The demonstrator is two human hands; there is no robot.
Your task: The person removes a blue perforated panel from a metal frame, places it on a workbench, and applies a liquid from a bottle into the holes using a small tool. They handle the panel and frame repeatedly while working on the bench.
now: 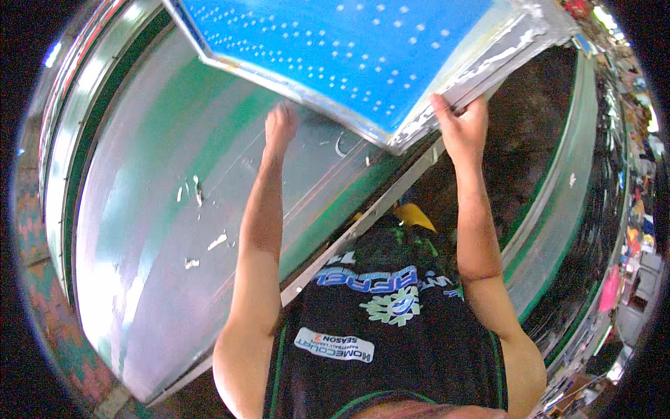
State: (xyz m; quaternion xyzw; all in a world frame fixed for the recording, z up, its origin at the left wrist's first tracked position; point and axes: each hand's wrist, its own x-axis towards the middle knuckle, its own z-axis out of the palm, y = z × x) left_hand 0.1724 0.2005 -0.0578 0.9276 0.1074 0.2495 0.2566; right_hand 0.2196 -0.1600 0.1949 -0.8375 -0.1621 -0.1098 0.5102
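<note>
A screen printing frame (319, 52) with blue mesh and rows of small pale dots is raised at a tilt over the far part of a long table. My right hand (463, 129) grips its right side rail, the thumb on top and the fingers going round behind. The rail is pale and streaked with white residue. Close by the frame's near edge is my left hand (280, 127), its fingers curled and blurred. Whether it touches the frame I cannot tell. Beneath both lies the grey-green table top (160, 230).
White scraps (218, 241) and a thin curved strip (340, 145) lie on the table. A metal rail (391, 199) runs along its near edge, close to my body. A second long table (558, 216) stands to the right, with clutter (638, 244) beyond it.
</note>
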